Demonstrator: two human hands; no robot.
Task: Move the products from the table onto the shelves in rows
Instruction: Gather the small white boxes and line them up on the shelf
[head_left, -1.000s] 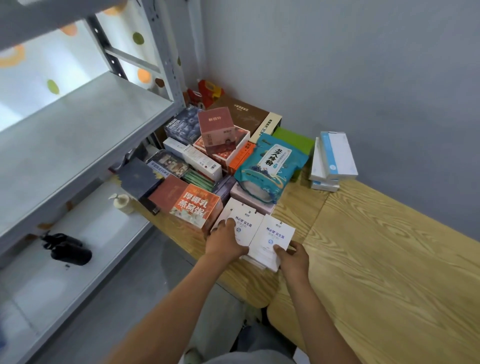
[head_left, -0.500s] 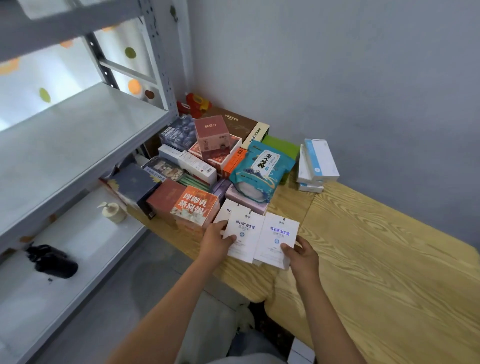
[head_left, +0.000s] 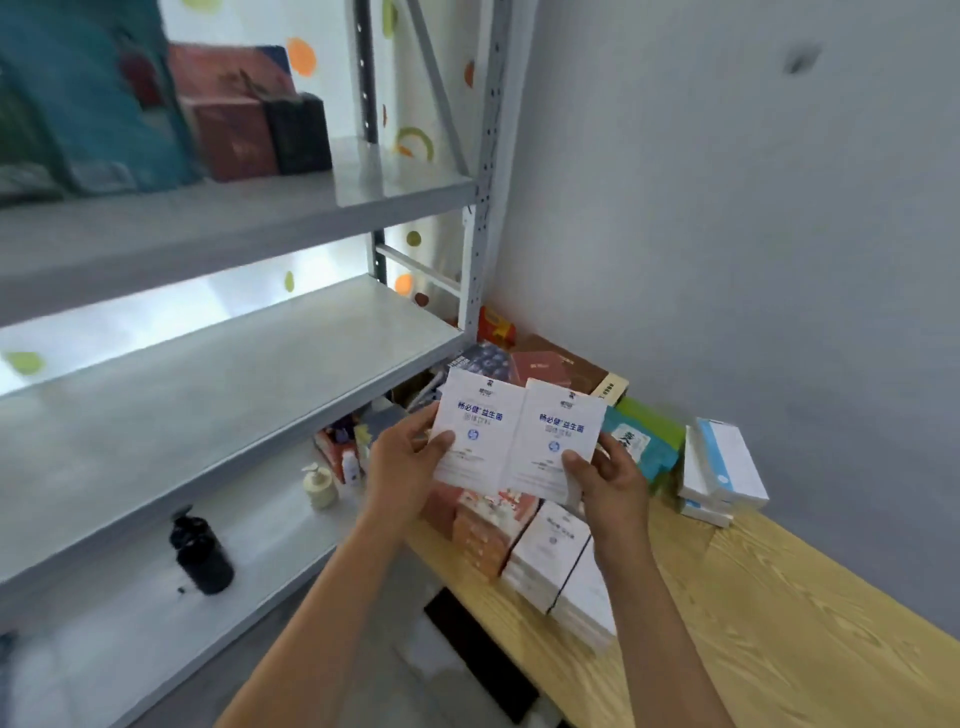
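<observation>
I hold two flat white boxes with blue print up in the air, side by side, above the table's left end. My left hand (head_left: 402, 462) grips the left white box (head_left: 477, 426) by its lower left corner. My right hand (head_left: 605, 478) grips the right white box (head_left: 561, 436) at its lower edge. Below them two more white boxes (head_left: 550, 558) lie on the wooden table (head_left: 779, 623), next to an orange box (head_left: 488, 525). The grey metal shelves (head_left: 208, 374) stand to the left; the middle shelf is bare.
The top shelf (head_left: 363, 192) carries a teal pack (head_left: 93, 104), a dark red box (head_left: 234, 135) and a black box (head_left: 298, 132). A black bottle (head_left: 200, 558) and a pump bottle (head_left: 318, 483) stand on the low shelf. Teal bag (head_left: 639, 447) and white-blue boxes (head_left: 722, 467) sit by the wall.
Both hands have lifted the two white boxes off the stack on the table and raised them. My view has swung up toward the shelves.
</observation>
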